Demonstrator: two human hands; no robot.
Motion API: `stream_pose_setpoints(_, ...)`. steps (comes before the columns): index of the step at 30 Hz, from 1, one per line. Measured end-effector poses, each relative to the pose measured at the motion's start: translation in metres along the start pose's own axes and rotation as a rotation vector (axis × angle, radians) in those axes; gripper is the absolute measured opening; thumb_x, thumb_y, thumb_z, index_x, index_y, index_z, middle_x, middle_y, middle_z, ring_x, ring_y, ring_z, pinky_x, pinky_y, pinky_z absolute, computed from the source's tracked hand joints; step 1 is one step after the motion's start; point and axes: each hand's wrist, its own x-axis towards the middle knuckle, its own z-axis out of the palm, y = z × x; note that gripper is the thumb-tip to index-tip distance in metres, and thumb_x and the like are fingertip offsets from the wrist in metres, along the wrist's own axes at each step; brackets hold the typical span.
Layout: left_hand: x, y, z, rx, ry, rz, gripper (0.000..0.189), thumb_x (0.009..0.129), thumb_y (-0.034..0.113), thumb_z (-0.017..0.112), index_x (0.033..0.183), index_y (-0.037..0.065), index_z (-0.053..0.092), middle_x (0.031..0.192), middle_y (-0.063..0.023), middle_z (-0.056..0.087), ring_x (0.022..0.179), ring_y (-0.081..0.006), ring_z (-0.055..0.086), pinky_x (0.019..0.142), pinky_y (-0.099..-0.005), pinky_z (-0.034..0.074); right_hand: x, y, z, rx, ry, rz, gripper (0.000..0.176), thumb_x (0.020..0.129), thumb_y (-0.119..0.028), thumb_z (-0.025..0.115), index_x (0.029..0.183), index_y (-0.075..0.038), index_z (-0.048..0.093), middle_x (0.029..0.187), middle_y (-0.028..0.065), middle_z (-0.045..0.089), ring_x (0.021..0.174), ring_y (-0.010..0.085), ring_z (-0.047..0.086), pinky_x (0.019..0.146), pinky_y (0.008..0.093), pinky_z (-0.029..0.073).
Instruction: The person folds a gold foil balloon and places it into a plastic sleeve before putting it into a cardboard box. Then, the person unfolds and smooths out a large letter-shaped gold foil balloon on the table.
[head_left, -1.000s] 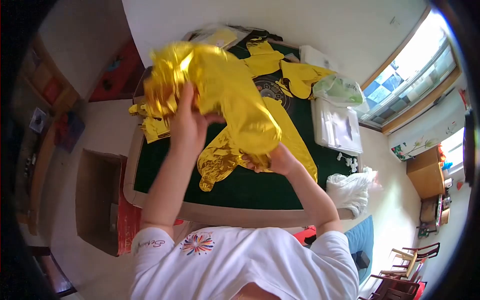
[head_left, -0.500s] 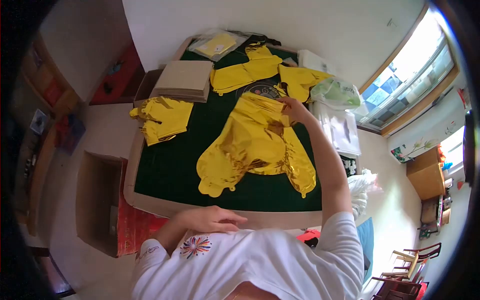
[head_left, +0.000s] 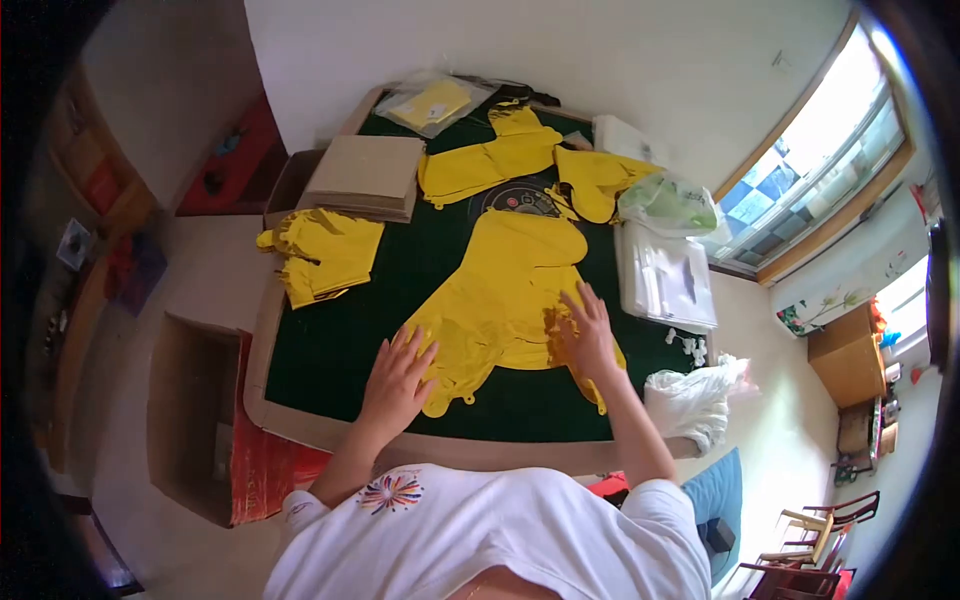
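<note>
A large gold foil sheet with rounded lobes (head_left: 500, 290) lies spread on the green-topped table (head_left: 330, 365). My left hand (head_left: 398, 378) is at its lower left edge, palm down with fingers spread. On the right lower part of the foil, my right hand (head_left: 588, 328) rests with its fingers apart. Neither hand grips anything. Beyond the foil is a round dark table centre (head_left: 515, 197), partly covered. More gold foil (head_left: 490, 158) lies behind it, another piece (head_left: 600, 180) is at the back right, and a folded stack (head_left: 328, 255) sits at the left.
Brown cardboard sheets (head_left: 362, 178) are stacked at the back left, near a clear bag (head_left: 435, 102). Clear plastic sleeves (head_left: 665, 275) and a green-white bag (head_left: 668, 203) lie right. A white bundle (head_left: 690, 402) is at the right corner. An open carton (head_left: 190, 420) stands left.
My right hand has come down from the foil's upper edge to its lower right. My left hand has moved forward from the table edge onto the foil. The foil now lies flatter.
</note>
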Motion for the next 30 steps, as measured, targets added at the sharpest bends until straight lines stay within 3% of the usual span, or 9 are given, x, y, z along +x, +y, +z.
stream_pose_setpoints(3,-0.007,0.008,0.0,-0.08,-0.101,0.062,0.056,0.085,0.031,0.066,0.135,0.013,0.049,0.147,-0.0159,0.034,0.14,-0.034,0.025,0.112,-0.0513,0.024,-0.032,0.002,0.009,-0.054,-0.12,0.059,0.042,0.092,-0.025,0.055,0.132,-0.013,0.051,0.144,0.0195,0.038,0.136,0.0371,0.032,0.11,0.0534,0.023)
stream_pose_setpoints(6,-0.012,0.012,0.01,-0.083,-0.169,0.075,0.058,0.083,0.035,0.067,0.135,0.014,0.049,0.147,-0.0158,0.034,0.14,-0.0334,0.026,0.111,-0.0513,0.024,-0.043,0.004,0.018,-0.157,-0.114,0.064,0.043,0.094,-0.028,0.051,0.136,-0.016,0.049,0.145,0.0146,0.039,0.137,0.0334,0.032,0.111,0.0532,0.023)
stream_pose_setpoints(13,-0.013,0.017,0.034,-0.031,-0.2,0.195,0.047,0.086,0.032,0.063,0.13,0.015,0.055,0.142,-0.0111,0.044,0.136,-0.0293,0.034,0.11,-0.0538,0.024,-0.035,0.005,0.028,-0.19,-0.089,0.105,0.045,0.095,-0.029,0.05,0.139,-0.019,0.045,0.145,0.0144,0.038,0.137,0.0316,0.032,0.111,0.0513,0.022)
stream_pose_setpoints(15,-0.019,0.019,0.038,-0.043,-0.205,0.219,0.046,0.087,0.032,0.063,0.129,0.016,0.055,0.142,-0.0104,0.045,0.135,-0.029,0.036,0.11,-0.0542,0.024,-0.031,0.005,0.029,-0.128,-0.089,0.14,0.048,0.093,-0.023,0.052,0.14,-0.017,0.043,0.145,0.0144,0.039,0.137,0.0311,0.031,0.111,0.0513,0.022)
stream_pose_setpoints(19,-0.01,0.017,0.031,-0.063,-0.179,0.369,0.045,0.086,0.031,0.064,0.127,0.015,0.057,0.139,-0.0098,0.048,0.133,-0.0272,0.039,0.108,-0.0549,0.025,-0.027,0.005,0.017,0.127,-0.063,0.184,0.063,0.079,0.003,0.048,0.14,-0.011,0.04,0.146,0.0178,0.036,0.139,0.034,0.029,0.113,0.0507,0.02)
stream_pose_setpoints(24,0.063,0.002,0.013,-0.112,-0.006,0.345,0.048,0.09,0.032,0.06,0.133,0.013,0.05,0.145,-0.0149,0.036,0.137,-0.031,0.032,0.11,-0.0522,0.024,-0.01,0.01,-0.01,0.193,0.011,0.115,0.057,0.083,0.003,0.045,0.139,-0.011,0.042,0.147,0.0161,0.035,0.139,0.0337,0.027,0.114,0.0502,0.018)
stream_pose_setpoints(26,0.098,-0.001,0.023,-0.09,0.005,0.364,0.05,0.092,0.034,0.057,0.136,0.013,0.046,0.148,-0.0152,0.032,0.139,-0.0319,0.029,0.112,-0.0519,0.022,0.003,0.019,-0.019,0.158,-0.001,0.017,0.056,0.083,0.003,0.044,0.138,-0.01,0.043,0.147,0.0164,0.035,0.139,0.0338,0.028,0.114,0.0504,0.019)
stream_pose_setpoints(29,0.126,-0.001,0.049,0.026,-0.082,0.317,0.056,0.095,0.039,0.051,0.144,0.016,0.036,0.152,-0.0152,0.025,0.142,-0.0317,0.02,0.114,-0.0521,0.017,0.02,0.02,-0.007,0.159,-0.017,0.027,0.049,0.088,-0.003,0.046,0.137,-0.01,0.045,0.147,0.0162,0.035,0.139,0.0335,0.029,0.113,0.0505,0.02)
stream_pose_setpoints(30,0.129,0.0,0.054,0.033,-0.093,0.195,0.058,0.095,0.041,0.048,0.146,0.017,0.031,0.153,-0.015,0.022,0.143,-0.0313,0.018,0.115,-0.0515,0.014,0.027,0.02,0.001,0.085,-0.052,0.032,0.047,0.09,-0.006,0.047,0.137,-0.01,0.045,0.147,0.016,0.035,0.139,0.0335,0.029,0.113,0.0506,0.02)
